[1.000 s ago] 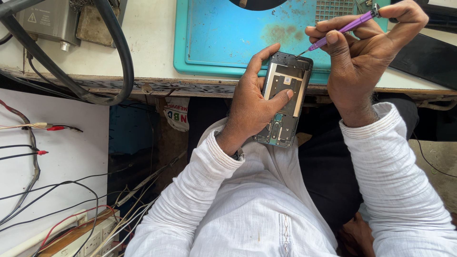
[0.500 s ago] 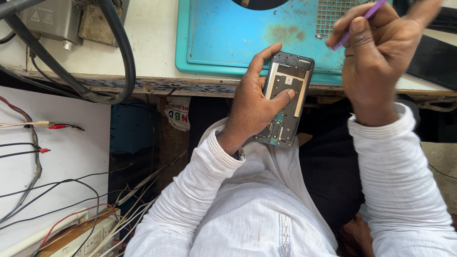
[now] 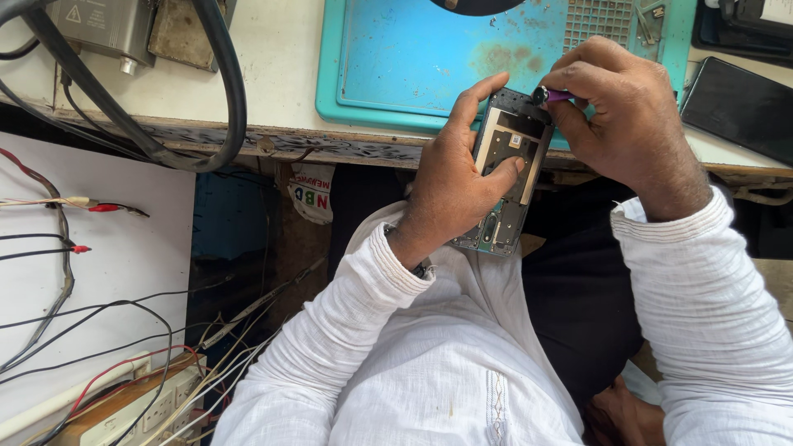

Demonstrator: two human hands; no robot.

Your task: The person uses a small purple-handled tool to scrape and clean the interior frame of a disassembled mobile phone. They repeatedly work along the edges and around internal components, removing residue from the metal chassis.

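My shirt [image 3: 429, 372] was white with a faint woven texture. The mat [image 3: 413, 58] was turquoise, stained with rusty brown. The tool [image 3: 555, 96] was purple, the opened phone [image 3: 508, 165] dark grey with cream panels, the wires [image 3: 91, 206] red and black.

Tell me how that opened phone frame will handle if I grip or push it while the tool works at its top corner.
The opened phone frame looks stiff and flat, probably light: the left hand holds it alone. Exposed inner parts suggest it is fragile under thumb pressure. The purple tool in the right hand may twist it.
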